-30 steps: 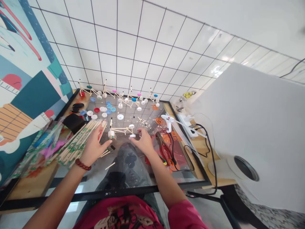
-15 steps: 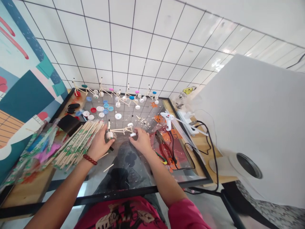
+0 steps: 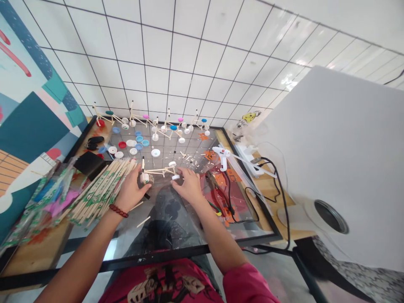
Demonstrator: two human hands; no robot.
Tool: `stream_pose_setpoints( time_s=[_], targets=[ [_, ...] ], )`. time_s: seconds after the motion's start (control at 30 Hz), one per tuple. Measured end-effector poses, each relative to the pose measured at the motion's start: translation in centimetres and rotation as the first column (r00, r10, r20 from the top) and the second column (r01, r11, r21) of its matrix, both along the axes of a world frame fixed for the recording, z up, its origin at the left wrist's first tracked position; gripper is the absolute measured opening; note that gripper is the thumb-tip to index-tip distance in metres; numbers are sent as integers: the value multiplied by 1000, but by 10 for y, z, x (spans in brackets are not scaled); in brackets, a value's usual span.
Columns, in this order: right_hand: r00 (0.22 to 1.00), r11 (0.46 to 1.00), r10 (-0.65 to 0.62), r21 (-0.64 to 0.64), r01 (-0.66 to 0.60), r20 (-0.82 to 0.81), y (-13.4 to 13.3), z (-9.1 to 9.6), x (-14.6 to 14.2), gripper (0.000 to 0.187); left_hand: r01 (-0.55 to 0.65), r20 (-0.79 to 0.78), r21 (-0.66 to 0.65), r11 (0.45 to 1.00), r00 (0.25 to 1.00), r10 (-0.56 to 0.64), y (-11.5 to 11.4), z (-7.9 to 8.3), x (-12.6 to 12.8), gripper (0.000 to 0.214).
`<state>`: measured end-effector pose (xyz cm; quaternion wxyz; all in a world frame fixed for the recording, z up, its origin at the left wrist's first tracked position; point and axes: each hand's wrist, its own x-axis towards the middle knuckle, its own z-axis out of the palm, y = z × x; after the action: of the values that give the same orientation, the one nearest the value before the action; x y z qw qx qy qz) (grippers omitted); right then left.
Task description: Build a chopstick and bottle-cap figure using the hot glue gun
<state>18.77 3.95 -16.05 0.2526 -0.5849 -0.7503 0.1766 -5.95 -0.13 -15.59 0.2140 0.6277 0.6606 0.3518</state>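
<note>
The fingers of the left hand (image 3: 129, 192) and of the right hand (image 3: 190, 188) are spread and curved rather than pinched together, set around the two ends of a small stick bike (image 3: 164, 171) that stands between them on the glass table (image 3: 189, 229). The left thumb and forefinger bracket its front wheel (image 3: 144, 178), while the right thumb sits by the nearer rear cap (image 3: 176, 177); whether skin meets plastic is too fine to tell from here. Placed so, the hands seem set to steady the light frame from both ends. Beyond the fingers, more stick bikes (image 3: 173, 128) stand in a row by the tiled wall (image 3: 158, 46), probably to be out of the way, with loose bottle caps (image 3: 145, 142) on the near side of them. Left of the left fingers is a pile of sticks (image 3: 104, 189); right of the right fingers are a white glue gun (image 3: 223, 156) and pliers (image 3: 214, 183), likely there for easy reach. The stick wrappers (image 3: 109, 185) carry green print, but no words or brand can be read
</note>
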Motion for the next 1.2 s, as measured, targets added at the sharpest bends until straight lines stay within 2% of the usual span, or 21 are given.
stream_pose_setpoints(
  time_s=[0.2, 0.47, 0.73, 0.97, 1.07, 1.2],
  targets=[
    [1000, 999, 21, -43, -21, 5, 1, -1, 0, 47, -8, 20, 4, 1000, 1000, 8, 0, 3, -1, 79],
    [999, 999, 24, -32, -22, 36, 1, -1, -2, 43, -28, 79, 73, 997, 997, 22, 3, -9, -5, 74],
    [998, 998, 53, -21, -52, 37, 2, -1, -2, 32, -17, 18, -25, 1000, 1000, 18, 6, -5, -5, 81],
    [999, 999, 35, 9, -35, -31, 0, 3, 3, 37, -21, 96, 1, 1000, 995, 21, 6, -12, -7, 88],
    [994, 995, -4, 101, 14, -106, -1, 6, 13, 39, 0, 92, 30, 1000, 996, -3, -5, -2, -15, 88],
    [966, 963, -18, 256, 86, -257, -1, 12, 32, 30, -44, 89, 154, 987, 996, 30, -38, 35, -28, 64]
  ],
)
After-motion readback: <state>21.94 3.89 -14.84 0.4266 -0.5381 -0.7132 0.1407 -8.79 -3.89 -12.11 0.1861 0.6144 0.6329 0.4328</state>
